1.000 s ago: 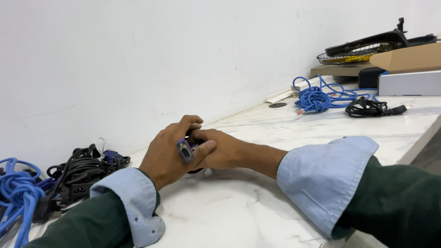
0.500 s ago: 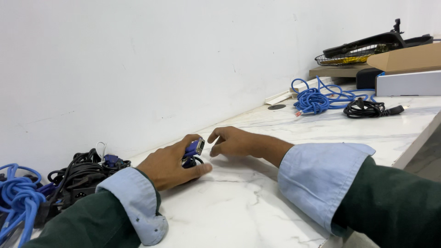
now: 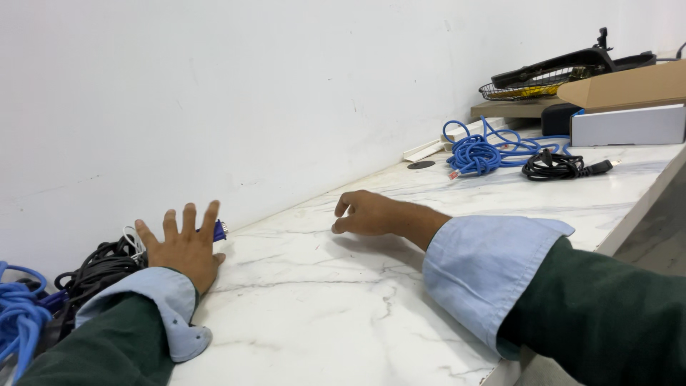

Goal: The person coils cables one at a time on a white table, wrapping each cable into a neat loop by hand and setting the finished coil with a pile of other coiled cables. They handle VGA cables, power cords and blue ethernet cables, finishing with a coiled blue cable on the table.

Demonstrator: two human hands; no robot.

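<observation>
noted left hand (image 3: 182, 246) flat on the marble bench (image 3: 321, 307) near its left end, close to the wall edge, fingers spread wide and holding nothing. found blue cable connector (image 3: 219, 230) lying on the bench just beyond the fingertips, touching or nearly touching the ring finger; cannot tell which. judged the connector set down at the edge of the cable pile, so that part looked done; no sign of bundling or sorting of the pile itself. observed tangle of black cables (image 3: 93, 275) beside the left wrist, with a blue cable coil (image 3: 18, 322) at the far left end. noted right hand (image 3: 368, 213) resting mid-bench, well apart from the connector, fingers loosely curled downward, empty, knuckles raised, forearm lying along the front edge. recorded both sleeves as light blue cuffs under dark green. logged at the far right end: second blue cable bundle (image 3: 479, 150), small black cable (image 3: 557, 166), white box (image 3: 625, 125), cardboard box (image 3: 629, 86) and wire basket (image 3: 536, 82), all untouched.
</observation>
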